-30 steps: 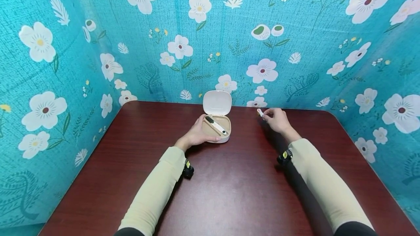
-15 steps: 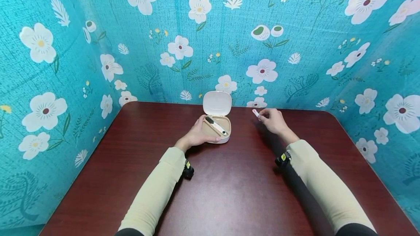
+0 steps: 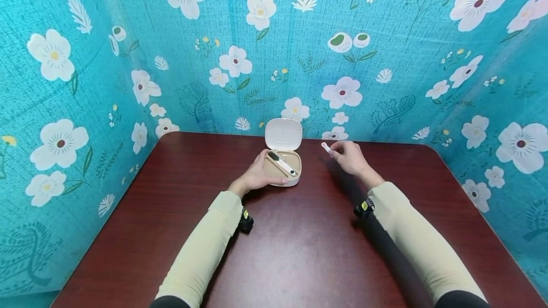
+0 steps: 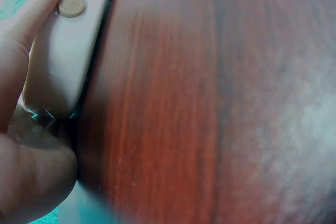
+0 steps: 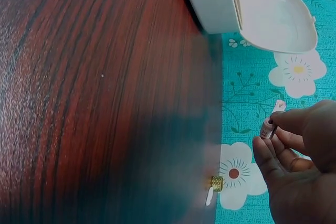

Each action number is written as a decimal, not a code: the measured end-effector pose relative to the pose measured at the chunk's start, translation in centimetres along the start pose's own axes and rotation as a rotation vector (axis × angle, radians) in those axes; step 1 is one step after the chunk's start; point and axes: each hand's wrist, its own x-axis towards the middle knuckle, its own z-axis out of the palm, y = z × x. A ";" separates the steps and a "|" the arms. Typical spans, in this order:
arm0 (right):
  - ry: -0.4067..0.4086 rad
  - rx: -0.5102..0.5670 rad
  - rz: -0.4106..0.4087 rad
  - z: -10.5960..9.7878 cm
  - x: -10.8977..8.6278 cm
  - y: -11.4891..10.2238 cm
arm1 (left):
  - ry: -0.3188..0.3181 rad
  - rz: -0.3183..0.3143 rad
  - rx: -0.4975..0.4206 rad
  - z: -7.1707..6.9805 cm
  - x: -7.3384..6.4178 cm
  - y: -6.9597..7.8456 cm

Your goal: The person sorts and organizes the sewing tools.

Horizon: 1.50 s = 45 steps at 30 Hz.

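A small white hinged box point(image 3: 291, 182) stands with its lid point(image 3: 283, 134) raised; a round brown button-like knob point(image 4: 71, 4) shows on its wall in the left wrist view. My left hand point(image 3: 255, 172) grips the box from the left, thumb along the front and fingers on the far side. Inside, on beige compartments, lies a slim white tool point(image 3: 282, 164) with a dark end and a black dot. To the right, above the table, my right hand point(image 3: 350, 157) pinches a small pinkish-white strip-like piece point(image 5: 268, 128) between thumb and fingers; its exact kind I cannot tell.
A gold dimpled thimble-like piece point(image 5: 217, 183) with a small white object point(image 5: 210, 196) beside it sits near the table's back edge. Dark red-brown wood makes up the table point(image 3: 282, 251). A turquoise flowered cloth point(image 3: 265, 70) hangs behind and at both sides.
My right hand has moved left toward the box, carrying the small pinkish-white piece. My left hand and the open box stay in place.
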 end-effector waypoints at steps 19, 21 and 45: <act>-0.026 -0.002 -0.072 1.4 0.4 -1.7 | -0.006 -0.014 0.003 0.0 0.1 0.0; -0.023 -0.005 -0.087 1.6 0.5 -1.9 | -0.007 -0.016 0.003 0.0 0.0 0.0; -0.061 -0.060 -0.213 3.3 1.5 -4.1 | 0.002 0.021 -0.023 -0.1 0.2 0.0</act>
